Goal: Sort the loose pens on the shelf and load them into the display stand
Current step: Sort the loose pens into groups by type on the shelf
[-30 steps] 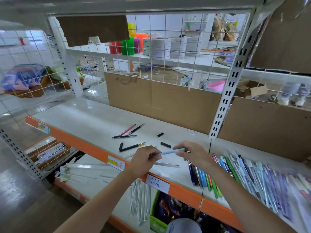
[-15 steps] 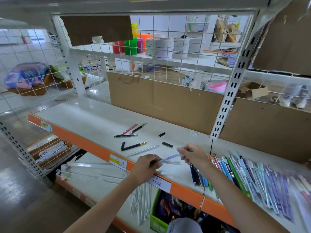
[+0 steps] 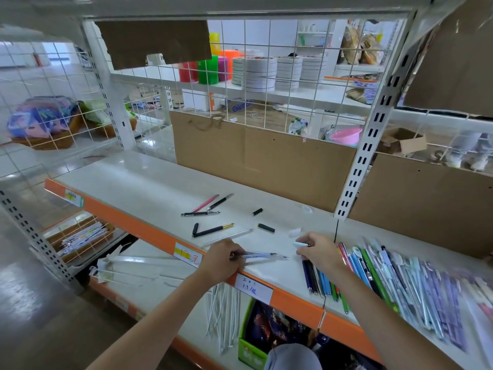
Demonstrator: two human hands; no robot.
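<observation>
My left hand (image 3: 222, 259) grips the back end of a clear blue pen (image 3: 260, 255) whose uncapped tip points right, just above the white shelf (image 3: 138, 188). My right hand (image 3: 318, 251) pinches a pale blue pen cap (image 3: 300, 244), a short gap from the tip. Loose on the shelf lie a pink pen (image 3: 205, 203), two black pens (image 3: 220, 201) (image 3: 200, 213), a black pen with a gold tip (image 3: 213, 230), a clear pen (image 3: 229, 237) and two black caps (image 3: 257, 212) (image 3: 266, 227). A row of sorted pens (image 3: 386, 279) lies to the right.
A cardboard backing (image 3: 264, 161) closes the back of the shelf and a white slotted upright (image 3: 360, 161) stands at the right. The orange front rail (image 3: 128, 225) carries price tags. Lower shelves hold white strips (image 3: 221, 313) and a green box (image 3: 252, 351).
The cap has come off the pen: my right hand has drawn away to the right with it, while my left hand keeps the pen body.
</observation>
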